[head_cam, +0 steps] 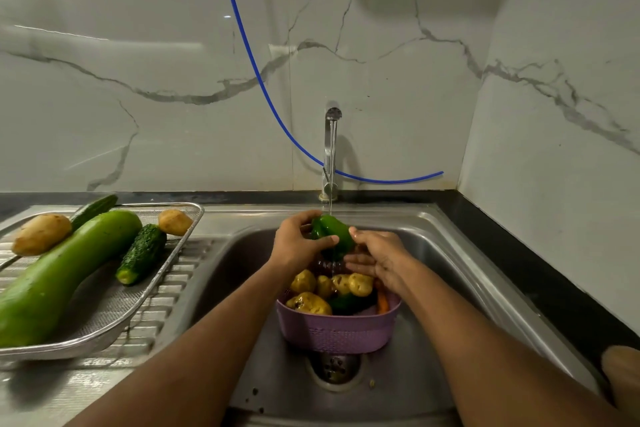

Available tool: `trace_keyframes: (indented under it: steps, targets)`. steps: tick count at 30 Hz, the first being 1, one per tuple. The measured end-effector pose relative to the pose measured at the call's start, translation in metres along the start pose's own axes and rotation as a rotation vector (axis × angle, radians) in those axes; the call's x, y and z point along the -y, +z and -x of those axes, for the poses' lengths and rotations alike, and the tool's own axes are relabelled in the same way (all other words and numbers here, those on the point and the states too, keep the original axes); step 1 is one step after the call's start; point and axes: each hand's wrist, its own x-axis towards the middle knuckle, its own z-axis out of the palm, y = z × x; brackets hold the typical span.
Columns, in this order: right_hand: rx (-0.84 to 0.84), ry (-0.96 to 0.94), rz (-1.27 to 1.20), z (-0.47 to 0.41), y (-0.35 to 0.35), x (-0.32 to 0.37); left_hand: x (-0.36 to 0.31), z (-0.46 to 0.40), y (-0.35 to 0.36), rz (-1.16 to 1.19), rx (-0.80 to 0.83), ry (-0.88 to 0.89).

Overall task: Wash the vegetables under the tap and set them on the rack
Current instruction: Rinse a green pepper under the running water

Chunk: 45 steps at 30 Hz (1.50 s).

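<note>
A green bell pepper (333, 231) is under the running tap (330, 149), above the sink. My left hand (298, 243) grips its left side, thumb across the front. My right hand (377, 255) cups it from the right and below, fingers spread. Below them a purple basket (337, 329) stands in the sink with several potatoes (358, 284), a carrot and dark green vegetables. On the left the mesh rack (104, 319) carries a long bottle gourd (65, 274), two potatoes (41, 234) and two cucumbers (142, 253).
The steel sink (460, 270) has its drain (334, 366) just in front of the basket. A blue hose (256, 69) hangs along the marble wall behind the tap. A black counter edge runs along the right side.
</note>
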Motion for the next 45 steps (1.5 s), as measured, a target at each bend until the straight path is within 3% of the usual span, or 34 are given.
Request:
trace_keyframes:
  steps: [3, 6, 10, 16, 19, 25, 29, 35, 37, 42, 45]
  targets:
    - [-0.034, -0.093, -0.048, 0.005, 0.001, 0.006, 0.001, 0.003, -0.002, -0.024, -0.05, 0.082]
    - [-0.005, -0.127, -0.069, 0.008, 0.001, 0.013, 0.0, 0.001, -0.003, 0.11, -0.088, 0.046]
    - [0.028, -0.241, 0.015, 0.017, 0.007, 0.024, -0.006, 0.001, -0.005, 0.362, -0.114, -0.082]
    - [0.067, -0.445, 0.296, 0.022, 0.01, 0.025, -0.014, -0.001, -0.005, 0.608, -0.192, -0.422]
    - [0.025, -0.442, 0.277, 0.018, 0.01, 0.026, -0.017, -0.001, -0.004, 0.601, -0.21, -0.388]
    - [-0.051, -0.331, 0.152, 0.012, 0.005, 0.014, -0.013, -0.001, -0.003, 0.227, -0.253, -0.181]
    - [-0.118, -0.277, 0.018, 0.013, 0.006, 0.016, -0.012, 0.005, -0.005, 0.181, -0.256, -0.082]
    - [-0.077, -0.253, -0.095, 0.016, 0.007, 0.024, -0.018, 0.004, 0.002, 0.577, -0.109, -0.239]
    - [-0.064, -0.304, -0.074, 0.019, 0.01, 0.027, -0.022, 0.003, 0.007, 0.615, -0.079, -0.281]
    - [-0.048, -0.516, 0.227, 0.021, 0.016, 0.028, -0.019, 0.002, 0.014, 0.645, -0.085, -0.397]
    - [-0.133, -0.596, 0.382, 0.019, 0.019, 0.029, -0.015, 0.001, 0.013, 0.638, -0.079, -0.429]
